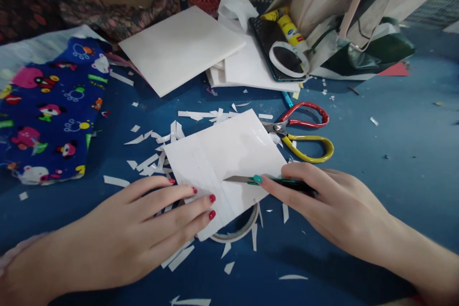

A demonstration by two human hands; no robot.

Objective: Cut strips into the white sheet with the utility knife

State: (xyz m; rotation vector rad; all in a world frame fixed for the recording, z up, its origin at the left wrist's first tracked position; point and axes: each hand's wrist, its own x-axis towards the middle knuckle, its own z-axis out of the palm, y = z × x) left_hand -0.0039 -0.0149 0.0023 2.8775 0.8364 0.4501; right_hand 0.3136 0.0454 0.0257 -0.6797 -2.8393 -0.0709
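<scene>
A white foam sheet [222, 158] lies on the blue table, partly over a roll of tape [236, 232]. My left hand [143, 234] lies flat on the sheet's near left corner with fingers stretched out, pressing it down. My right hand [330, 205] is closed round a green-handled craft knife [247, 180]. Its blade rests on the sheet near the near right edge, with the index finger laid along the knife.
Red-and-yellow scissors [304, 136] lie just beyond the sheet on the right. More white sheets [179, 48], a phone with a tape ring [287, 57], a glue tube [290, 28] and paper bags [358, 5] lie at the back. Patterned blue cloth [50, 110] lies on the left. Several white scraps litter the table.
</scene>
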